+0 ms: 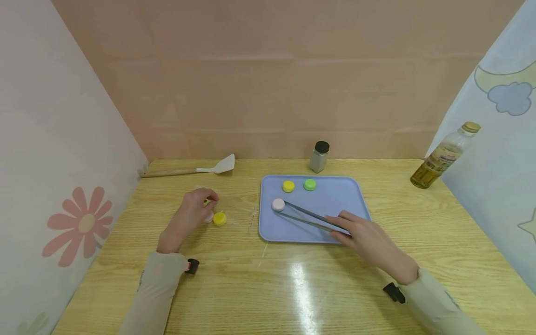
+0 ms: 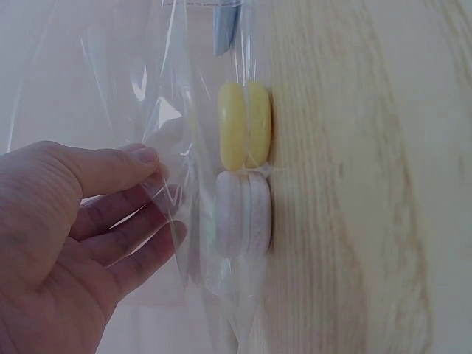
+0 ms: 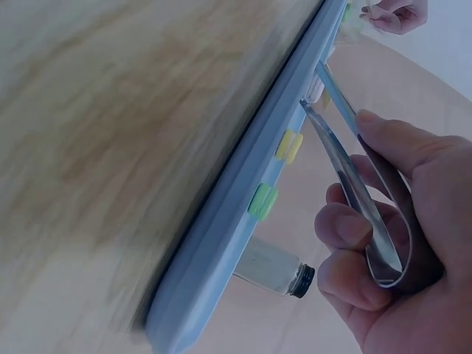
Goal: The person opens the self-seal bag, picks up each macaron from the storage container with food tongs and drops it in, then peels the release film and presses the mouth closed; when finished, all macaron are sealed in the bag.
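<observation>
My left hand (image 1: 193, 209) pinches the edge of a clear plastic bag (image 2: 166, 110) between thumb and fingers. Inside the bag, a yellow macaron (image 2: 232, 125) and a pale pink macaron (image 2: 234, 214) stand out in the left wrist view; a bit of green shows by my fingers in the head view. Metal tongs (image 1: 310, 214) are gripped in my right hand (image 1: 368, 235), thumb on one arm and fingers on the other. Their tips are at a pale pink macaron (image 1: 278, 204) on the blue tray (image 1: 339, 200). Behind it lie a yellow macaron (image 1: 288, 186) and a green macaron (image 1: 310, 184).
Just behind the tray stands a small jar with a black lid (image 1: 319, 158). A glass bottle (image 1: 439, 160) of amber liquid is at the back right. The spatula (image 1: 180, 171) with a wooden handle lies along the back left edge, near the wall.
</observation>
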`<move>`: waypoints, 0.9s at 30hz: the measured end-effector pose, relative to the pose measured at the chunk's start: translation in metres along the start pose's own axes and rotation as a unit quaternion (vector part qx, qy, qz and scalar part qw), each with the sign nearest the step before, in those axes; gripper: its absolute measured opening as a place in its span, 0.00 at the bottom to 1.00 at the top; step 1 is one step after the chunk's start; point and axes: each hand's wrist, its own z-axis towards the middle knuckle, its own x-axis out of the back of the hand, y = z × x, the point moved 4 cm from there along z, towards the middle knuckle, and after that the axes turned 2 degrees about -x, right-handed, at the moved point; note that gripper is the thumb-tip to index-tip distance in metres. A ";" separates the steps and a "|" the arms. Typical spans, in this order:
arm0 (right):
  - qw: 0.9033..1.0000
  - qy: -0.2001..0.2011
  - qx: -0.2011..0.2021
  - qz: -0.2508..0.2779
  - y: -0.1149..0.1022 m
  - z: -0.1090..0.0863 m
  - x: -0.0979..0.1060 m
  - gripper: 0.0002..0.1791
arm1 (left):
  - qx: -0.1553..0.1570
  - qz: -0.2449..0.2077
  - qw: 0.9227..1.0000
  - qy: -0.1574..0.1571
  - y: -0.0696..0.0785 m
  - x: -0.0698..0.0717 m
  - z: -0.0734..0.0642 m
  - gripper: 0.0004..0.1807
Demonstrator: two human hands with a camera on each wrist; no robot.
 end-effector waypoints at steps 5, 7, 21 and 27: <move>1.000 0.004 0.003 0.001 -0.001 0.006 -0.003 0.19 | 0.002 -0.004 1.000 -0.002 0.001 0.000 0.000 0.04; 1.000 0.004 0.003 0.002 -0.001 0.008 -0.003 0.19 | 0.001 -0.004 1.000 -0.003 0.001 0.000 0.000 0.04; 0.999 0.030 0.029 0.002 -0.003 0.005 -0.004 0.20 | 0.013 -0.011 1.000 -0.007 0.001 0.000 -0.001 0.04; 0.998 0.042 0.046 0.005 -0.006 0.003 0.000 0.22 | 0.009 -0.003 1.000 -0.005 0.001 0.000 -0.001 0.03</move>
